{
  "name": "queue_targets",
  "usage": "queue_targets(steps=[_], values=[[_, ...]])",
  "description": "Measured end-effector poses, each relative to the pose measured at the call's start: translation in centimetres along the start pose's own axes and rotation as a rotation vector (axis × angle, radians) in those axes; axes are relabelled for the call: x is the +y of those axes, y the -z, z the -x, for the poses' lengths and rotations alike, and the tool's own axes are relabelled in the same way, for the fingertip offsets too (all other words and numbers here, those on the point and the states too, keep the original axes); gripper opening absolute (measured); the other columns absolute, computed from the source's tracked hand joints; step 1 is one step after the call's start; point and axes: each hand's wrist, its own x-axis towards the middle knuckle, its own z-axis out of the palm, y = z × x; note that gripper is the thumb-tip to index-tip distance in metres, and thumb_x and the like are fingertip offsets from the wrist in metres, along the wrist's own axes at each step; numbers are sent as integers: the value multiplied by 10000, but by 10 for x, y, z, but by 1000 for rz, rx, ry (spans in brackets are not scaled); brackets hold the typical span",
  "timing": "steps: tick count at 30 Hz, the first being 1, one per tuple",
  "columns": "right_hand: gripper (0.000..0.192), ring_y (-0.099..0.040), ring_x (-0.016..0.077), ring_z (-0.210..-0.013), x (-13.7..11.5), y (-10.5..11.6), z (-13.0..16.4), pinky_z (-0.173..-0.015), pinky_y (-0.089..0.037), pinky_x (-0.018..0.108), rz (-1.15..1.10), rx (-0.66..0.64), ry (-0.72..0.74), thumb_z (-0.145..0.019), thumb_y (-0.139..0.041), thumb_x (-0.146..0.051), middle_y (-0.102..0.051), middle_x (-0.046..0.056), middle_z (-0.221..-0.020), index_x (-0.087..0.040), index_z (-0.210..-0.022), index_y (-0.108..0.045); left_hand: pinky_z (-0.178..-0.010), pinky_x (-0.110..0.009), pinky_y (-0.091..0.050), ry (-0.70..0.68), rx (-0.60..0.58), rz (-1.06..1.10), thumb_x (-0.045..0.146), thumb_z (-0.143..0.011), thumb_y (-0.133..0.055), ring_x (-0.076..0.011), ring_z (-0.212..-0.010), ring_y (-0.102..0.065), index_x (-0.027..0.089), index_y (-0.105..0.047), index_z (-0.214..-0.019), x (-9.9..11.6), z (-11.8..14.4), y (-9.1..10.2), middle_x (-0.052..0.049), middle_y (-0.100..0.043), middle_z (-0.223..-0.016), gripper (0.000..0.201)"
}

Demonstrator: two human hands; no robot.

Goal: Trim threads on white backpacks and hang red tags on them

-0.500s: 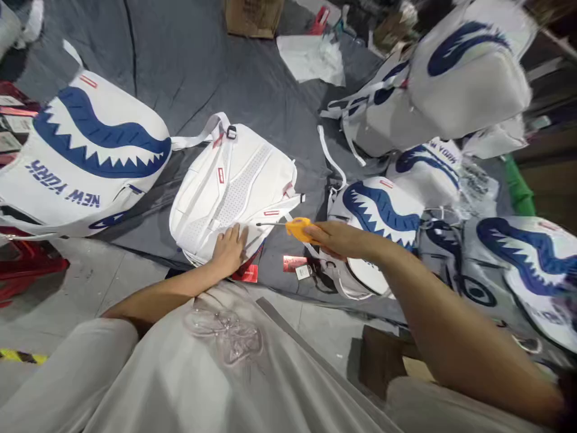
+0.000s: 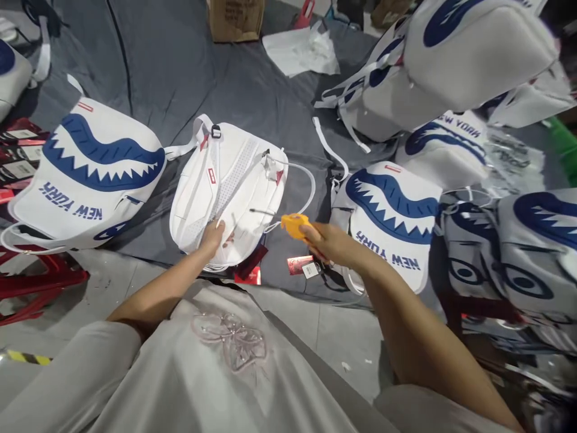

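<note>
A white backpack (image 2: 252, 180) lies back side up in front of me, its perforated padding and straps showing. My left hand (image 2: 213, 238) is at its lower left part, thumb on top and fingers curled around a white shoulder strap (image 2: 235, 211). In my right hand (image 2: 331, 240) is an orange-handled tool (image 2: 295, 226) with a thin dark rod; its exact kind does not show. The rod points left, over the backpack's right side; I cannot tell whether it touches. A loose white strap loop (image 2: 311, 180) arcs off the backpack's right edge.
Left lies a backpack with blue shark teeth (image 2: 103, 162); a similar backpack (image 2: 390, 222) lies right. More backpacks (image 2: 478, 66) are piled at the upper right. Red tags (image 2: 300, 265) lie near the front edge. A cardboard box (image 2: 237, 21) and a plastic bag (image 2: 302, 51) sit at the back.
My left hand has gone from lying flat on the backpack to curling around its strap. The right-hand strap has swung out into a loop. The view has shifted slightly.
</note>
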Motion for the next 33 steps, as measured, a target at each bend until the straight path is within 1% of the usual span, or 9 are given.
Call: queue_targets(steps=[2,5,7,10,13,17,22,27,33], values=[[598,-622,196,-674,-5,11,-15,-633,-409,268,92,183,-5,-1009,-281,-603,-666,87,-720,-132,-952,-645,-1038,-431,-467,-241,78,-298,282,-929,-580,-313,-1361,-452,309,-497,-1433,-10,11,-11,-83,-431,-1536,512],[625,-664,267,-862,-9,17,-30,-708,-436,310,259,324,-57,-1000,-298,-607,-720,172,-928,-106,-1081,-663,-1084,-560,-367,-664,206,-1135,237,-922,-562,-403,-1376,-354,314,-422,-1506,-23,18,-26,-126,-290,-1594,605],[627,-671,285,-910,-12,11,-29,-727,-443,324,333,262,-76,-999,-302,-604,-722,193,-1000,-105,-1121,-663,-1011,-586,-401,-765,263,-1493,275,-924,-562,-426,-1288,-416,294,-390,-1527,-28,15,-33,-188,-329,-1542,627],[618,-684,274,-897,-18,-11,-9,-703,-435,313,358,190,-108,-1021,-254,-569,-725,184,-1015,-115,-1165,-647,-965,-558,-435,-780,248,-1599,378,-928,-565,-417,-1226,-464,266,-388,-1529,-26,7,-36,-222,-376,-1487,636],[531,-691,247,-845,-21,-44,24,-652,-405,286,337,35,-138,-1030,-284,-530,-738,129,-962,-165,-1158,-647,-1029,-586,-398,-791,136,-1516,405,-928,-554,-420,-1286,-438,233,-493,-1459,-11,10,-19,-207,-388,-1496,562],[416,-690,245,-851,-18,-97,68,-614,-350,280,286,14,-257,-1045,-298,-420,-737,106,-942,-181,-1153,-620,-1187,-502,-279,-879,191,-1002,341,-910,-579,-328,-1389,-373,201,-608,-1304,25,28,46,-146,-465,-1455,420],[395,-684,222,-793,-18,-169,105,-584,-301,276,145,-15,-345,-1057,-270,-394,-734,84,-877,-180,-1098,-600,-1039,-371,-473,-253,288,-169,322,-940,-548,-231,-1175,-577,171,-634,-993,59,24,113,-119,-629,-1143,182],[390,-694,225,-843,-45,-213,92,-616,-314,277,118,42,-420,-1062,-281,-390,-739,104,-933,-161,-1173,-576,-876,-333,-571,-3,73,-23,327,-1007,-403,-205,-939,-683,154,-609,-873,68,0,103,-123,-665,-922,300],[400,-697,228,-885,-81,-241,49,-650,-339,269,13,104,-294,-1048,-349,-452,-742,113,-989,-170,-1231,-564,-894,-431,-577,174,-337,172,553,-1000,-345,-258,-965,-720,141,-634,-1053,60,-15,90,-120,-732,-955,506]])
